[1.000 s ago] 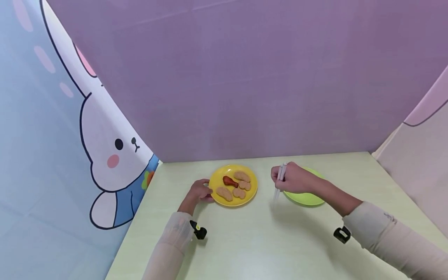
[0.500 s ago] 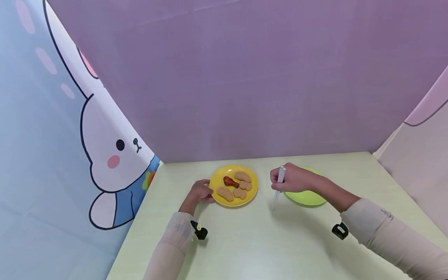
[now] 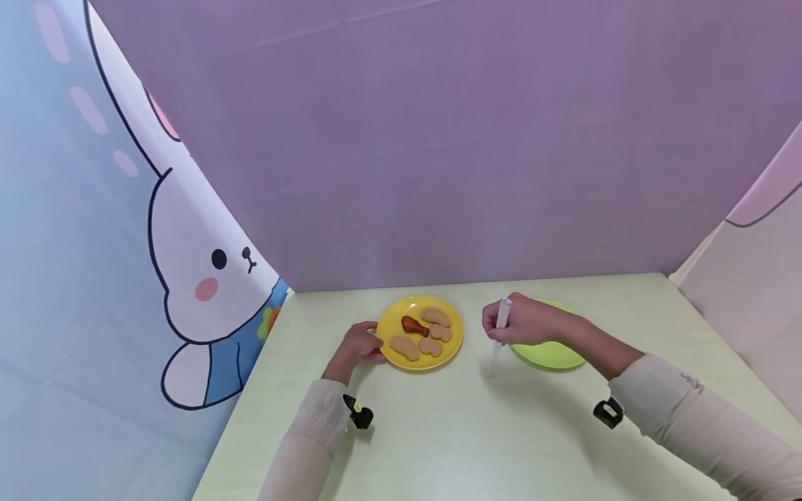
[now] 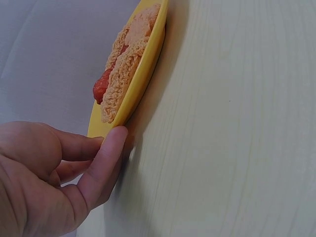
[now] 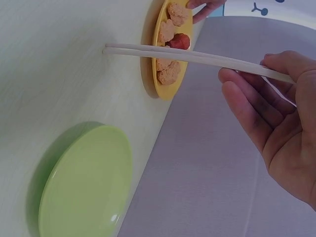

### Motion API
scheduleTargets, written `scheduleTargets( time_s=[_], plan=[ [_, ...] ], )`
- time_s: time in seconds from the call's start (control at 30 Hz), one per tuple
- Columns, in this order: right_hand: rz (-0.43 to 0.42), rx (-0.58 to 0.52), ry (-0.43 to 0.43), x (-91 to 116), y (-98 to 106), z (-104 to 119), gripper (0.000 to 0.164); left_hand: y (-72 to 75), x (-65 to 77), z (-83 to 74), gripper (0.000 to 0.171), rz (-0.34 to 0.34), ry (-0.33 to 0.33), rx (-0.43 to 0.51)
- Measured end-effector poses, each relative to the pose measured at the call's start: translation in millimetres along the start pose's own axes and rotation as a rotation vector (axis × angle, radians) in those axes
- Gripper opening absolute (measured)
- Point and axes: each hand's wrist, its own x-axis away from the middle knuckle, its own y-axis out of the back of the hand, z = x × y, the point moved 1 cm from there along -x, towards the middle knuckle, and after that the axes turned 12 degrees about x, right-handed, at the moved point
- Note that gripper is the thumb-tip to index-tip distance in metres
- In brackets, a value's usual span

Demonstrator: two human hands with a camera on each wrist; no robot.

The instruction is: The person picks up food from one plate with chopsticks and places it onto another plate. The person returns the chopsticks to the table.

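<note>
My left hand [image 3: 362, 342] pinches the left rim of a yellow plate [image 3: 388, 316], with thumb and fingers on its edge in the left wrist view. On that plate lie a red-brown drumstick [image 3: 413, 325] and several tan fried chicken pieces [image 3: 404, 346], crumbly on the surface up close [image 4: 121, 79]. My right hand [image 3: 532, 320] holds a pair of white chopsticks [image 5: 197, 58] between thumb and fingers. Their tips point down, close together, near the table between the two plates, with nothing between them. A light green plate [image 5: 89, 182], with no food on it, sits partly behind my right hand and forearm.
Both plates stand on a pale table [image 3: 438, 431] near its far edge. A purple cloth wall [image 3: 438, 153] rises behind, and a blue wall with a printed rabbit [image 3: 200, 278] stands to the left. Each wrist wears a small black camera [image 3: 608, 412].
The chopstick tips have come together and dipped slightly toward the table. My right hand has shifted a little. My left hand keeps its hold on the yellow plate.
</note>
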Motion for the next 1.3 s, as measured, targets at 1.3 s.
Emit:
scheduleTargets(
  time_s=[1.3],
  plan=[
    [-0.41,-0.492,-0.264,-9,-31,-17,0.021,-0.5,-12.3,2.0,0.056,-0.004,-0.008,-0.028]
  ],
)
